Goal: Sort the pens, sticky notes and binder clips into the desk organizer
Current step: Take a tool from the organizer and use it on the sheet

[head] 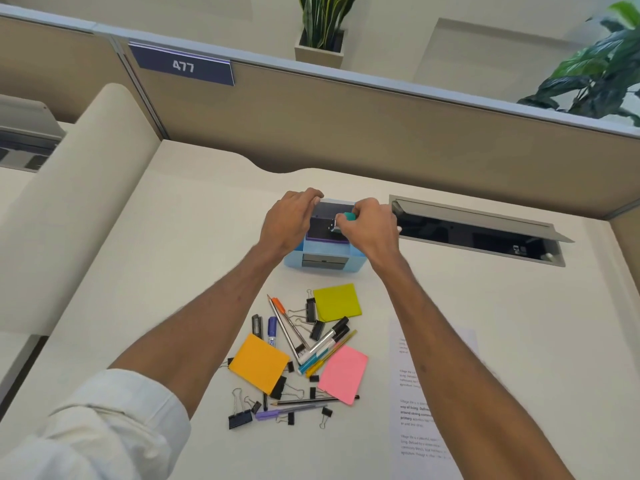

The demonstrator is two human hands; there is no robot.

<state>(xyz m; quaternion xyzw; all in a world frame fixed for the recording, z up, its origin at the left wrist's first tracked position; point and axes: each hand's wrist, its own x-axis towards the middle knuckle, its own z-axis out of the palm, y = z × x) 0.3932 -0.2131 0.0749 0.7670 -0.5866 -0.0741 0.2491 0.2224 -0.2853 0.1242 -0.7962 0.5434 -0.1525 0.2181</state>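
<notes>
Cream desk (173, 237) under beige partitions; pens, sticky notes and binder clips (298, 355) lie near. Farther off, left hand (289, 221) grips the blue organizer (322, 263); right hand (365, 226) pinches a teal-capped item (348, 216), mostly hidden.

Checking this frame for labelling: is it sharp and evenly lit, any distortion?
Head view: soft even light, faint shadows; the partition bows from wide-angle distortion; both hands, left hand and right hand, slightly blurred; the printed sheet unreadable.
</notes>
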